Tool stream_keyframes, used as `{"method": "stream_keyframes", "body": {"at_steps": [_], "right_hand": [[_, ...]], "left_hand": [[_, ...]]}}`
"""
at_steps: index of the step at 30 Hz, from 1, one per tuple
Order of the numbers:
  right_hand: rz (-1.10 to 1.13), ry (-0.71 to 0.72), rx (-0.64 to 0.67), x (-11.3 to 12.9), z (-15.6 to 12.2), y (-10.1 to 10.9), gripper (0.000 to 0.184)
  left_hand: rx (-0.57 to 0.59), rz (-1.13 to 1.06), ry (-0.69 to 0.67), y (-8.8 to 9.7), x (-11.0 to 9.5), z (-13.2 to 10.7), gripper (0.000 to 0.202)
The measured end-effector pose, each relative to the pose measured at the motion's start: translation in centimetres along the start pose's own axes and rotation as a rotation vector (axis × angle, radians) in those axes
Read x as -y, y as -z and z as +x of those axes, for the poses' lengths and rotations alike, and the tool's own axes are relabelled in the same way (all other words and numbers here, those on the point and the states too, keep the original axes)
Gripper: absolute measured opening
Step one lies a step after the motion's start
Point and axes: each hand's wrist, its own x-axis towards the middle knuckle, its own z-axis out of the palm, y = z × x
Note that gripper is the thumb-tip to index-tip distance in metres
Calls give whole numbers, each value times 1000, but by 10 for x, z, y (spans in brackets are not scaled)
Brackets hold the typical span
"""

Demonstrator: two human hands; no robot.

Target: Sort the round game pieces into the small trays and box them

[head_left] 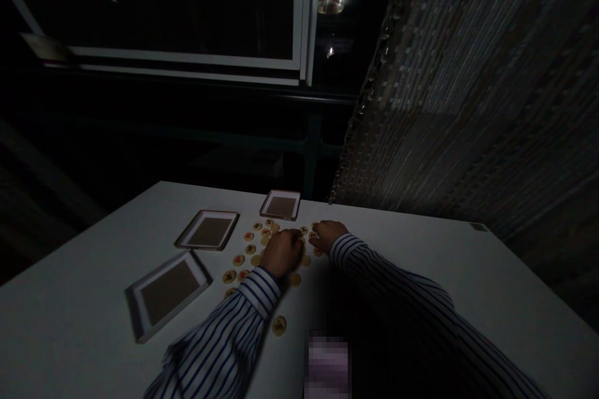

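Note:
Several round wooden Chinese chess pieces lie loosely spread on the white table, some with dark or red characters up, others plain side up. Over the middle of the spread is my left hand, its fingers curled together and their tips close to pieces near my right hand. What those fingers hold, if anything, is hidden. My right hand rests at the right edge of the pieces, with its bent fingertips on a Chinese chess piece. Closer to me, one piece with a dark character lies apart.
Three shallow boxes or lids with brown inner bases stand on the table: one at the back, another at left, and a larger one nearer. A bead curtain hangs behind the right side. The room is dim.

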Motion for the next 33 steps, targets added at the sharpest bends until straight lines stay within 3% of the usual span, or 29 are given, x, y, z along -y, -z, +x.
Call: {"method": "stream_keyframes", "body": {"at_steps": [8, 14, 19, 25, 33], "right_hand": [[60, 80, -32, -1, -9, 6, 30], [229, 275, -257, -9, -30, 11, 28], [293, 333, -340, -16, -50, 14, 28], [395, 314, -489, -21, -77, 15, 29], [461, 231, -549, -28, -102, 5, 30]], "left_hand": [[-65, -106, 32, -3, -2, 2, 29], [-72, -514, 91, -9, -8, 2, 28], [-20, -806, 240, -11, -25, -5, 28], [39, -1014, 320, -13, -42, -13, 27], [82, -1000, 312, -18, -60, -24, 24]]}}
